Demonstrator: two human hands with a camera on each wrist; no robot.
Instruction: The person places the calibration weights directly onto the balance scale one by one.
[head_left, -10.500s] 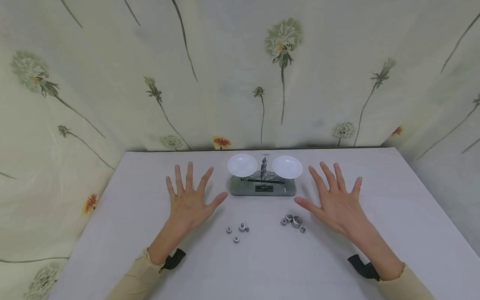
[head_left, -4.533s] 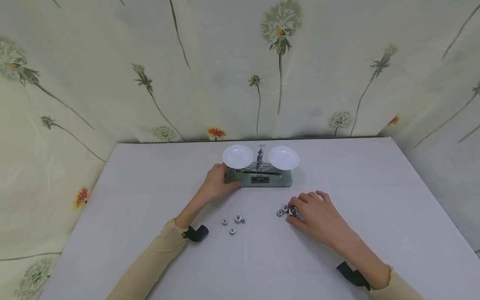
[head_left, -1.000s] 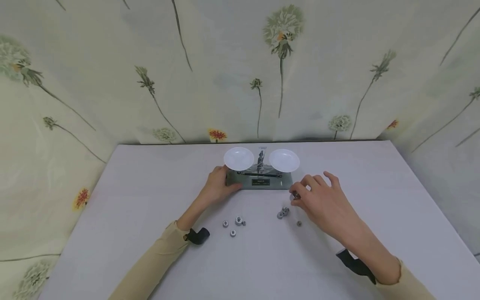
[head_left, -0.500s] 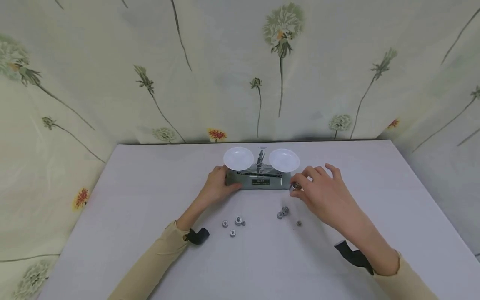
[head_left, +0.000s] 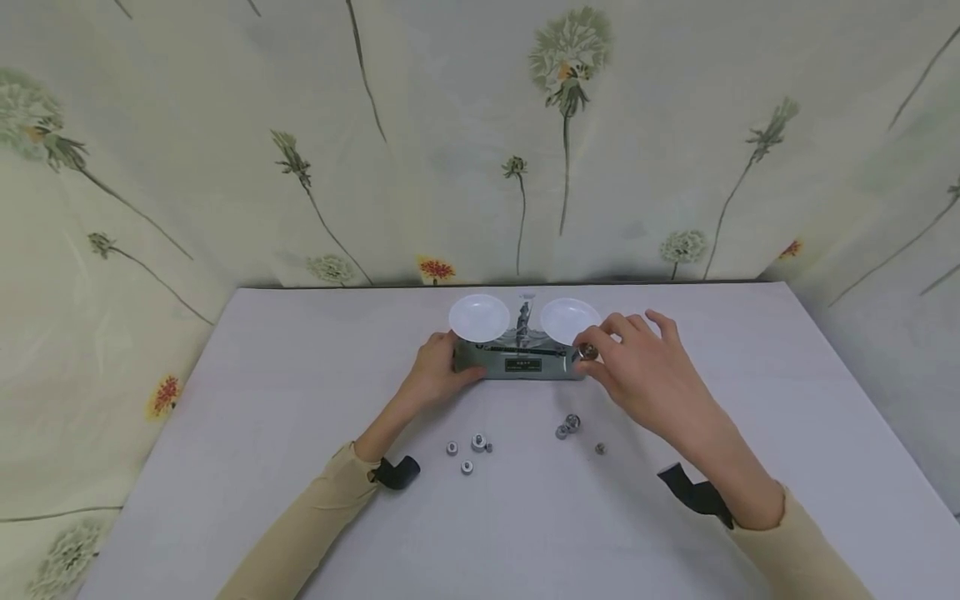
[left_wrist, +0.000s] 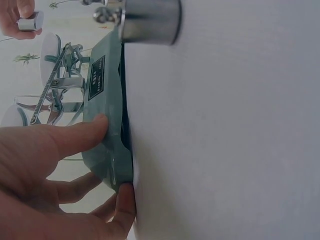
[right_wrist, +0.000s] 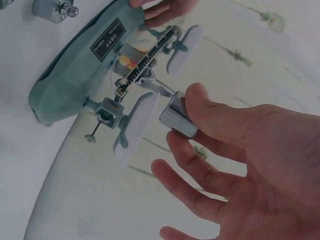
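"Higher than half a second ago, the right hand (head_left: 643, 367) has carried the metal weight (right_wrist: 178, 116) from beside the balance (head_left: 551, 367) to near its right pan (head_left: 568, 320)."

"How is it held?"

"Pinched between thumb and fingertip, the other fingers loosely bent. By the right wrist view, weight and pan are apart."

"Pointing where?"

"Roughly upright; the left wrist view shows its flat end turned tableward."

"And the left hand (head_left: 435, 367)?"

"Curled round the balance's left end, thumb on the front. That long base runs left to right, its dark plate (right_wrist: 108, 40) facing the person."

"Legible?"

"Pale characters, too small for me to read. Only the right wrist view clearly shows a knobbed rod (right_wrist: 90, 138) by the right pan; the head view gives the loose weights (head_left: 478, 442), four left, three right."
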